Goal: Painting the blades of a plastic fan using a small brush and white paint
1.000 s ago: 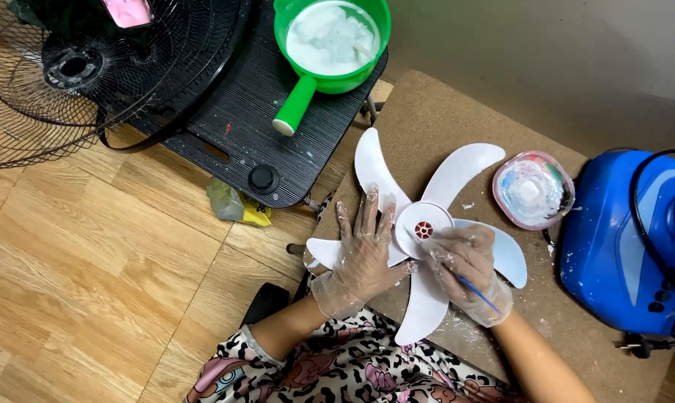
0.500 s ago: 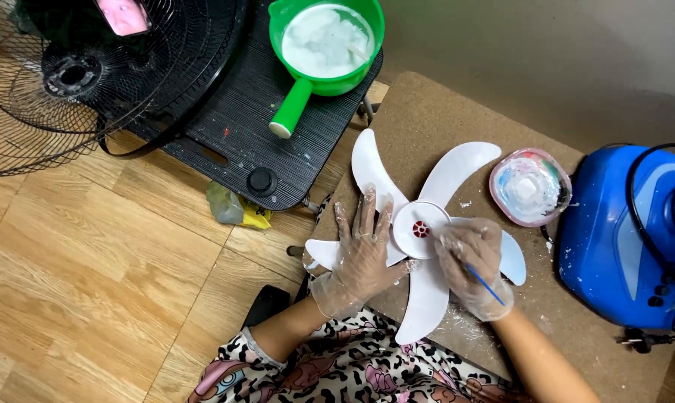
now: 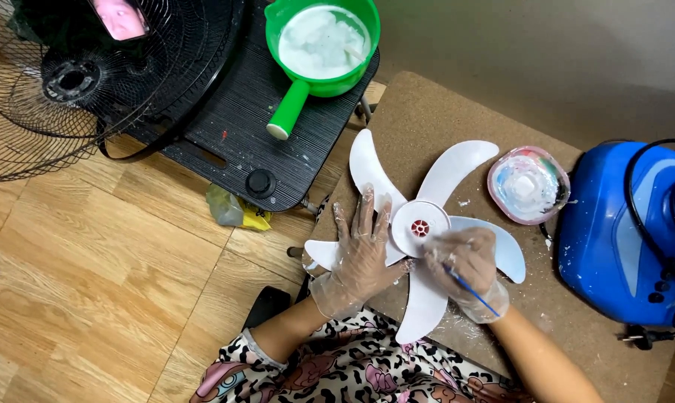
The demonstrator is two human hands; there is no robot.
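Note:
A white fan blade [image 3: 442, 175] with a round hub and a red centre lies on a brown board [image 3: 434, 104]. My left hand [image 3: 360, 250], in a clear plastic glove, rests flat on the blade's left side with fingers spread. My right hand [image 3: 464, 265], also gloved, grips a thin blue brush [image 3: 472, 291] with its tip against the hub's lower right edge. A small pink-rimmed bowl [image 3: 528, 185] of white and bluish paint sits to the right of the blade.
A green saucepan [image 3: 319, 45] holding white stuff stands on a black ribbed stand [image 3: 225, 127]. A black wire fan guard [image 3: 46, 89] lies at the upper left. A blue fan base [image 3: 613, 239] with a black cord sits at the right. Wooden floor [image 3: 91, 283] at the left.
Both hands stay on the blade. The brush hand has shifted slightly around the hub; the view has moved a little.

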